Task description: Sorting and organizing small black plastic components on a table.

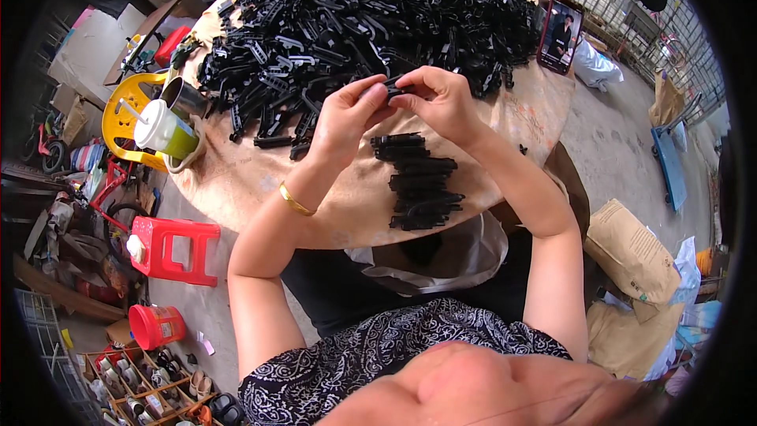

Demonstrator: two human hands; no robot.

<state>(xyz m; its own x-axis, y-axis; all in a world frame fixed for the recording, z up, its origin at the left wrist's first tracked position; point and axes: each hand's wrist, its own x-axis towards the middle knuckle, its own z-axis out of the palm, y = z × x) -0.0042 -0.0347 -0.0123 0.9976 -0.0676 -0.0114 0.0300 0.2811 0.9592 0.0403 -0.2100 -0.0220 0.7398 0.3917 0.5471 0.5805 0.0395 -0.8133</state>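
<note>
View from the head camera. Above the cloth-covered table (225,197), I see a small black part (393,88) raised between two bare hands, in front of the large heap (371,16) of similar dark pieces. The left hand (347,120) pinches it between thumb and fingers on one side; the right hand (441,106) pinches it on the other, so both grips are narrow and closed on the same piece. Fingers hide much of its outline, and I cannot tell its full shape. Nearer the person, a column of grouped pieces (418,181) lies on the cloth.

Handling, as I judge it: the part looks like moulded plastic, therefore light and stiff, with little give under a pinch. Its smooth, faintly glossy surface may slip if held by the very tips. Thin sections, if present, could snap under bending. I favour a fingertip hold at each end, thumbs opposed, pressure modest, leaving the middle free of load.
</note>
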